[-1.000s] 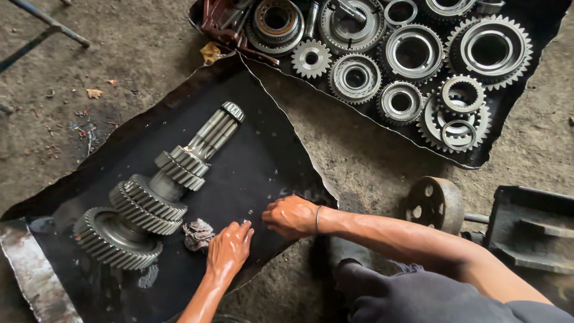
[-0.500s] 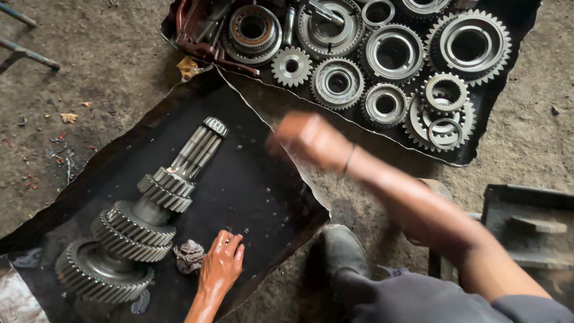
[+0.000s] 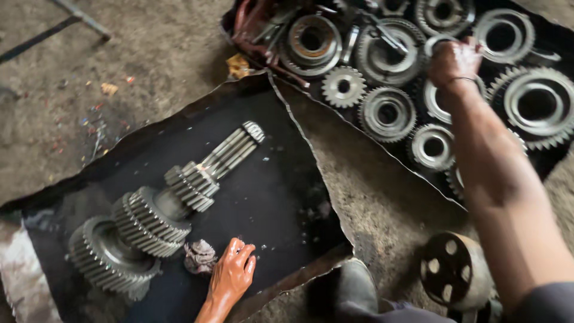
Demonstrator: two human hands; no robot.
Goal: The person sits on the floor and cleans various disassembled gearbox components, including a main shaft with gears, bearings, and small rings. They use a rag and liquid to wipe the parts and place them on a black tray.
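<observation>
Gear shaft (image 3: 156, 212): lying aslant on near-left black sheet (image 3: 281, 197)
Left hand (image 3: 232, 274): flat on sheet, fingers released, beside crumpled rag (image 3: 200, 256)
Right hand (image 3: 454, 61): arm stretched far right, fingers grasping ring gear (image 3: 436, 43) among loose gears

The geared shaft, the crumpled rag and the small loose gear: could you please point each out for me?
Geared shaft (image 3: 156, 212): head view, on its middle gear's teeth.
Crumpled rag (image 3: 200, 256): head view, on its centre.
Small loose gear (image 3: 343, 86): head view, on its toothed face beside the bore.
</observation>
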